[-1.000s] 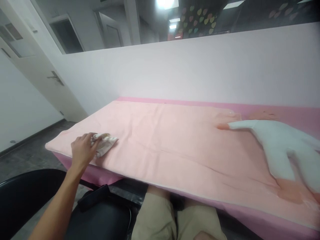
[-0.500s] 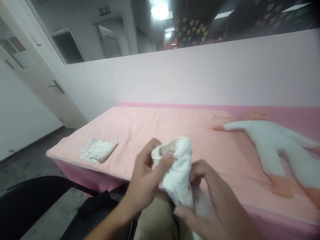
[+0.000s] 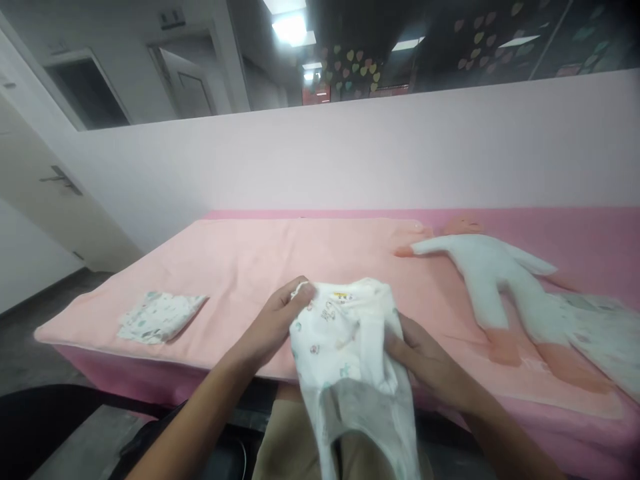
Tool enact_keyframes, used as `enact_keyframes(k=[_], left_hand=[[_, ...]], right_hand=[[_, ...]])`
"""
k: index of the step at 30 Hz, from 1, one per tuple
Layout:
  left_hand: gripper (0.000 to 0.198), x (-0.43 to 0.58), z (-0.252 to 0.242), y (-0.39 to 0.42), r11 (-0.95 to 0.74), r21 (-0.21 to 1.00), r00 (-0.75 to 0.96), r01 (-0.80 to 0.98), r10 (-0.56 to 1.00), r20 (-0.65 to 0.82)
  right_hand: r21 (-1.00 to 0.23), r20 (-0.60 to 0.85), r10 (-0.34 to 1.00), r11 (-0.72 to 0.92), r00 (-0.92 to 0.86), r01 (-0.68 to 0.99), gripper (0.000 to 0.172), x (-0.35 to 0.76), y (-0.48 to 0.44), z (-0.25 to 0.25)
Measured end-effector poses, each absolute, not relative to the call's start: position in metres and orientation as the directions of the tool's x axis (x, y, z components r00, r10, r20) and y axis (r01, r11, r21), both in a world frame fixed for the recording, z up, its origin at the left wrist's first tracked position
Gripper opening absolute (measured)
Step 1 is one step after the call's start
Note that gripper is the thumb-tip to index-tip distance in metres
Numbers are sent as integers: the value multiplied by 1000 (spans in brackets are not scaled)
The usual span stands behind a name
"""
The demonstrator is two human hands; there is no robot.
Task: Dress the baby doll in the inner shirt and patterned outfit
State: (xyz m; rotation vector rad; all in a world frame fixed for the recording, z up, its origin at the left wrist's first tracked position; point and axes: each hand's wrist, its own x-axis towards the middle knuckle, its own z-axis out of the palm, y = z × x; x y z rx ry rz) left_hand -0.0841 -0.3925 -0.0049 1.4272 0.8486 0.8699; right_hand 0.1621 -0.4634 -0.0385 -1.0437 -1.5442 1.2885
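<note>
A white baby garment (image 3: 340, 340) with small coloured prints hangs spread between my hands above my lap. My left hand (image 3: 283, 313) pinches its upper left corner, thumb in front. On the other side, my right hand (image 3: 417, 353) grips the edge, with some fingers hidden behind the fabric. The lower part falls in two strips with an arched gap between them. Whether these are legs or another part, I cannot tell.
A folded printed cloth (image 3: 160, 317) lies on the left of the pink-covered bed (image 3: 280, 250). To the right rests a baby doll (image 3: 480, 267) with a white body; another printed cloth (image 3: 605, 333) lies beside its legs. A black chair (image 3: 65, 407) stands front left.
The garment was bunched up with a rolled opening; now it is spread wider and hangs down. My hands have moved apart. The view has shifted right, bringing the far-right cloth into sight.
</note>
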Motion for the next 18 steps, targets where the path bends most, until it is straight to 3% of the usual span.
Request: enact_keyframes(k=[4,8,15,18], left_hand=[[47,-86,-4,-340,-148,982,460,120,885,77],[51,-81,-12,-266,-201,957,470,209,879,82],[53,-53,-55,-127,-276,909,412,312,901,133],[46,-34,-74,-89,-297,838,323,458,934,155]], right_hand=[[-977,144,942,184,-303,110,57,166,-413,-29],[-984,94,963,129,-254,125,63,168,-346,-31],[-992,2,971,32,-241,120,52,194,-222,-67],[-937,-26,990,24,-138,347,45,209,-181,-86]])
